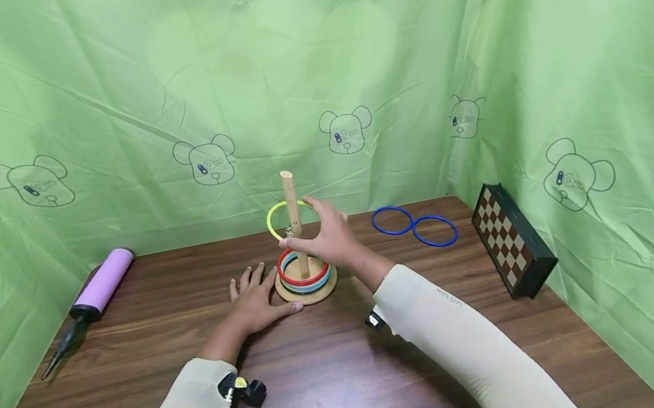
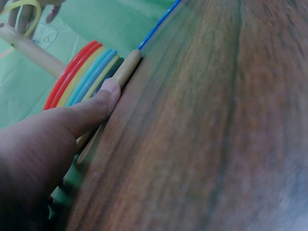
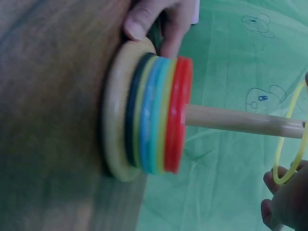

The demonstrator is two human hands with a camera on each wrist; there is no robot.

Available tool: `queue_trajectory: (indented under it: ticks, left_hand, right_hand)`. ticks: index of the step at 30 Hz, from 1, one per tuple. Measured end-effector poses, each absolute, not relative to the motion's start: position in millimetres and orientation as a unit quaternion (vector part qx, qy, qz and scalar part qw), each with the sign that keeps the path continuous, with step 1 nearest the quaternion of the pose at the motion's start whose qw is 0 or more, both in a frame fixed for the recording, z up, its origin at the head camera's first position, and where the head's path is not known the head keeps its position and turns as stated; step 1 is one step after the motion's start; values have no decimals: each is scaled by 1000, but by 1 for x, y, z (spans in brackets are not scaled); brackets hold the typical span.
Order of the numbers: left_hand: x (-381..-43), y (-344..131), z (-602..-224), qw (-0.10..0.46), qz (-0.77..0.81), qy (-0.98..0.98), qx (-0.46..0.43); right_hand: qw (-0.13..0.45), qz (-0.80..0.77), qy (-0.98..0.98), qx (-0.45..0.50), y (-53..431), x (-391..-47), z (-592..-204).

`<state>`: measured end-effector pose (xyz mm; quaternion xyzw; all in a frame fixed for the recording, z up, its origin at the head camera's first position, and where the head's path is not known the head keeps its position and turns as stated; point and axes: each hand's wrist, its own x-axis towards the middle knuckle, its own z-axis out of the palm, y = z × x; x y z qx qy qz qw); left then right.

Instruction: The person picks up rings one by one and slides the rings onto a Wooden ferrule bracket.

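A wooden peg stand with a round base (image 1: 333,290) stands on the table, its upright peg (image 1: 290,195) ringed low down by a stack of rings: red (image 3: 179,120), yellow, light blue and a dark one lowest. My right hand (image 1: 333,234) pinches a yellow ring (image 1: 270,221) at the peg's upper part. The peg appears to pass through this ring in the right wrist view. At the base's left, my left hand (image 1: 253,305) rests with fingers spread on the table. Its thumb (image 2: 108,94) touches the base's edge.
Two blue rings (image 1: 393,231) lie right of the stand. A folded checkered game board (image 1: 505,236) stands at the table's right edge. On the left lies a purple and black hand pump (image 1: 105,279). Green cloth (image 1: 264,89) hangs around the table (image 1: 336,380).
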<state>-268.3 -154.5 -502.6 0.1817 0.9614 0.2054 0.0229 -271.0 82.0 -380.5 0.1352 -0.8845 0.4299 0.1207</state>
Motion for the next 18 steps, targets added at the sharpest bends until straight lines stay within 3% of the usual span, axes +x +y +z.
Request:
queue_trajectory:
  ticks: [18]
  left_hand:
    - [-270, -155, -505, 17, 196, 963, 182]
  right_hand:
    - [63, 397, -900, 168, 82, -273, -424]
